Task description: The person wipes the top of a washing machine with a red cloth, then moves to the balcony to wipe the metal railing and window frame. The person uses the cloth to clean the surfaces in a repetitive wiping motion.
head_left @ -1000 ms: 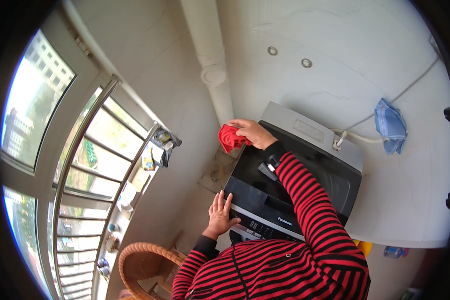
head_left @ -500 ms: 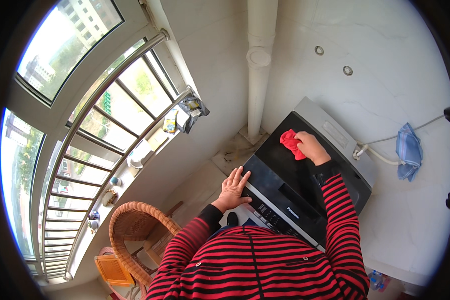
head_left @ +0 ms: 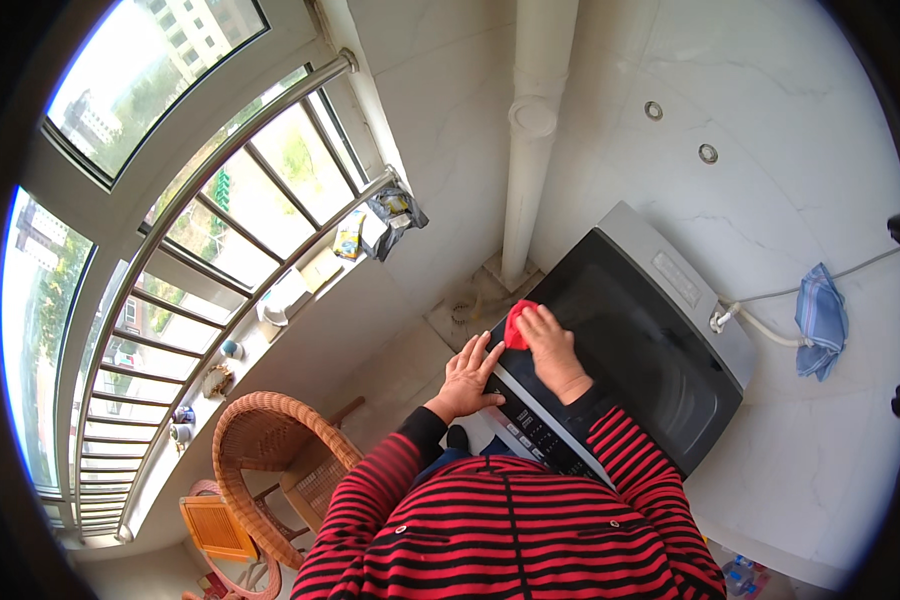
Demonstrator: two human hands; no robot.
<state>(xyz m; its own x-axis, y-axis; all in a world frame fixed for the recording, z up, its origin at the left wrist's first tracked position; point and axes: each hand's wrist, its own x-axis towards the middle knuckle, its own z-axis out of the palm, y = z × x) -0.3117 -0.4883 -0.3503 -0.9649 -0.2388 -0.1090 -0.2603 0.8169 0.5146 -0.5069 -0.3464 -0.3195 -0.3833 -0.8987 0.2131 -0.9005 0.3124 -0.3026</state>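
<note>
A top-loading washing machine (head_left: pixel 650 350) with a dark glass lid and grey body stands against the tiled wall. My right hand (head_left: pixel 550 350) presses a red cloth (head_left: pixel 517 322) flat onto the near left corner of the lid. Just left of it, my left hand (head_left: pixel 467 375) rests with fingers spread on the machine's front left corner, beside the control panel (head_left: pixel 530 432). Both sleeves are red with black stripes.
A white drain pipe (head_left: pixel 530 150) runs down the wall behind the machine. A blue cloth (head_left: pixel 820 318) hangs by a hose at the right. A wicker chair (head_left: pixel 265 450) stands at lower left, under a barred window with small items on its sill (head_left: pixel 300 290).
My right hand has slid the red cloth from the lid's far left corner toward the near left corner, close to my left hand. The view has also swung.
</note>
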